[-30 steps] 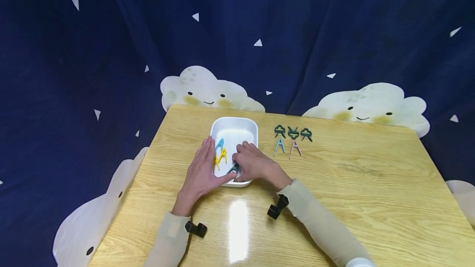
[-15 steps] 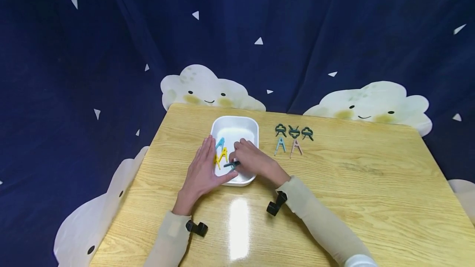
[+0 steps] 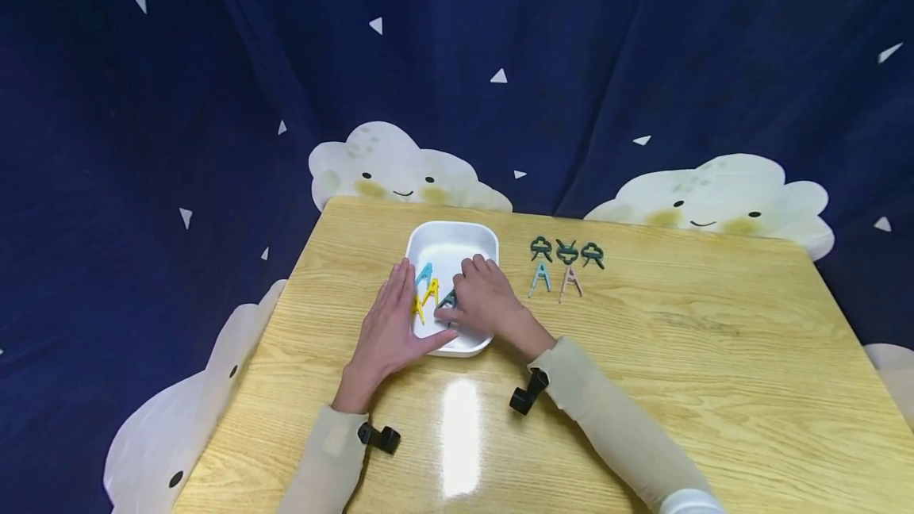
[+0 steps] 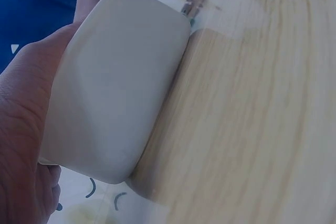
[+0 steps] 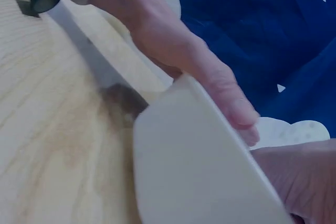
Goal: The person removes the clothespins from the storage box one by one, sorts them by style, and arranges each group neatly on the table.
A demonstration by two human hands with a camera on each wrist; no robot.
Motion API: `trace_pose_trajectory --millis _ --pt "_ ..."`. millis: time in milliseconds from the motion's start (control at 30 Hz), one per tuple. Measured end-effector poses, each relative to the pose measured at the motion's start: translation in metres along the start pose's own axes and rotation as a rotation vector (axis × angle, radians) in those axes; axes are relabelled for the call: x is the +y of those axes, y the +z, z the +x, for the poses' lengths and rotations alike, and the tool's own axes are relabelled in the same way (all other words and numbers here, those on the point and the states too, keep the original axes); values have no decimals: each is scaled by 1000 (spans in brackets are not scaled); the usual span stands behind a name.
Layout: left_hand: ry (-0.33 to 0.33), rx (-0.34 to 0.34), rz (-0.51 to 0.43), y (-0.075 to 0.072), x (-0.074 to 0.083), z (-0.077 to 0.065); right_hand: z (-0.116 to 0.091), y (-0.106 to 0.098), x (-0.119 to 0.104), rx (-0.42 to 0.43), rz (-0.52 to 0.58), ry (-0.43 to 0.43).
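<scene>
Head view: dark clip (image 3: pixel 447 301) touched by thumb of right grip (image 3: pixel 488 293) in white tray (image 3: pixel 451 248); pinch cannot be told; tray edge touched by left grip (image 3: pixel 389 327), spread.

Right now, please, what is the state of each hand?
Left hand: open, straight fingers resting against the white tray.
Right hand: closed, holding a dark green clip.

The left hand (image 4: pixel 22 114) touched a white tray (image 4: pixel 115 87); below that hand, the tray stood on a wooden table (image 4: pixel 236 124).
</scene>
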State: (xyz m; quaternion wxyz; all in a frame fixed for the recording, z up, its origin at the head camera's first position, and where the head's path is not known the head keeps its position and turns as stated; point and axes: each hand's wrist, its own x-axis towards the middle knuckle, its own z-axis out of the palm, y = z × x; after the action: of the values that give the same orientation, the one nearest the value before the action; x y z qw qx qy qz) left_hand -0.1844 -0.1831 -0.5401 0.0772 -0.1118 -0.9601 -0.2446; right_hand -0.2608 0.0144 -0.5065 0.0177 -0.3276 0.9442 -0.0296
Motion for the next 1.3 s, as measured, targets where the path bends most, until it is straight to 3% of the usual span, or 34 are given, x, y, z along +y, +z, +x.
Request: trace_pose_trajectory --millis 167,467,1100,1300 --pt "6 4 1 0 -1 1 0 1 -5 -80 -49 36" --pt "1 -1 -5 -1 0 2 -3 -13 2 -105 -21 6" --pt "-2 -3 7 -1 1 2 0 2 -4 -9 15 79" --pt "4 4 11 0 -1 1 -1 3 -4 50 28 61"
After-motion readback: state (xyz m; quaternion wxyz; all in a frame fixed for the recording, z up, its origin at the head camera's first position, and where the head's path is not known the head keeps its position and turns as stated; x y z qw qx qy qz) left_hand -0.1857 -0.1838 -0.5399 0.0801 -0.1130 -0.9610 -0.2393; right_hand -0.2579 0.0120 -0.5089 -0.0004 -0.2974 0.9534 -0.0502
